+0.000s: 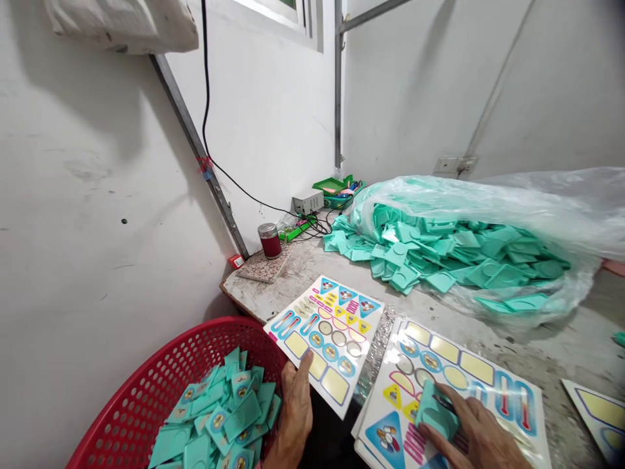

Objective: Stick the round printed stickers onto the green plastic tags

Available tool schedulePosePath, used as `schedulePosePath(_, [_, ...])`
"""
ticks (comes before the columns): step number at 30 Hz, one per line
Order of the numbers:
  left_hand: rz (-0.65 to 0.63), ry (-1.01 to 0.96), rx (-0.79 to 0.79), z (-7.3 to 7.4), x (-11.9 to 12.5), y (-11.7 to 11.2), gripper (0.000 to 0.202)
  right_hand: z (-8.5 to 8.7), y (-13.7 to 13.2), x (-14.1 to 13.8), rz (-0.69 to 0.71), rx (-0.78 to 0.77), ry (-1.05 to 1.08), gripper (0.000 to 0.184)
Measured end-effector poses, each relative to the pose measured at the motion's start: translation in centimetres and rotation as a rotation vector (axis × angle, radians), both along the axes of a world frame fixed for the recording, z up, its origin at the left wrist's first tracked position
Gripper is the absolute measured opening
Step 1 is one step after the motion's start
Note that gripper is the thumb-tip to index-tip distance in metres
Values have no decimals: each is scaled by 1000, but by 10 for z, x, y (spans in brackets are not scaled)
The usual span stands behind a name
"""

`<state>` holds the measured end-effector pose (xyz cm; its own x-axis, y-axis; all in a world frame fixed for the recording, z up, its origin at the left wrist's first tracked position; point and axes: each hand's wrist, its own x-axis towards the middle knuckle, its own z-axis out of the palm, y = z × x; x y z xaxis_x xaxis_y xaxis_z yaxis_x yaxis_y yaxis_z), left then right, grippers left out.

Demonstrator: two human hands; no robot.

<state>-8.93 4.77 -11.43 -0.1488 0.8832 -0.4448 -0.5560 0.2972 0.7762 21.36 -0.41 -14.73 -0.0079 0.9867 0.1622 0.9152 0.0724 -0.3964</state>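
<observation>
Left hand [295, 417]: it is partly closed, and the thumb presses on the lower edge of the left sheet [325, 339]. The other fingers are hidden, but it seems to hold this sheet, just above the basket rim.
Right hand [473, 433]: the fingers are spread and closed around a teal piece [437, 412], and they hold it against the right sheet [454, 384].
Sheets: both are white with colored stickers, and they lie side by side, almost touching. A third sheet [598, 417] is at the right edge of the view, apart from them.
Basket: a red mesh basket [161, 352] stands at lower left, beside the left hand. It is full of teal pieces [215, 417], and many of them have a round sticker.
Bag: a clear plastic bag [469, 195] lies open on the table [303, 267], with plain teal shapes [439, 254] spilling out.
Far end of table: a red jar [269, 240] stands on a stone tile [263, 264], near a grey box [307, 202] and a green tray [332, 185].
</observation>
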Motion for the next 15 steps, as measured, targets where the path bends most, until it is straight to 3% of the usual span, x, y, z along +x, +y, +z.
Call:
schedulePosePath(2, [96,71,62,13,-7,12,72,0,-1,-3,-8,-13,10,65])
schedulePosePath(4, [83,160,116,41,-23,27,63,2,-1,-5,-14,-34,25,65])
schedulePosePath(6, [-131,331,119,86,-48,44,56,5,-2,-6,-26,-67,41,64])
schedulePosePath(10, [-475,452,64,204,-107,83,39,17,-2,-10,-44,-147,70,65])
schedulePosePath(12, [-746,625,35,258,-123,106,32,23,-1,-12,-39,-174,93,64])
schedulePosePath(14, [-992,802,-22,292,-119,129,25,27,-1,-13,-38,-195,113,62])
schedulePosePath(15, [-1068,899,11,301,-108,140,26,28,0,-13,-40,-204,120,61])
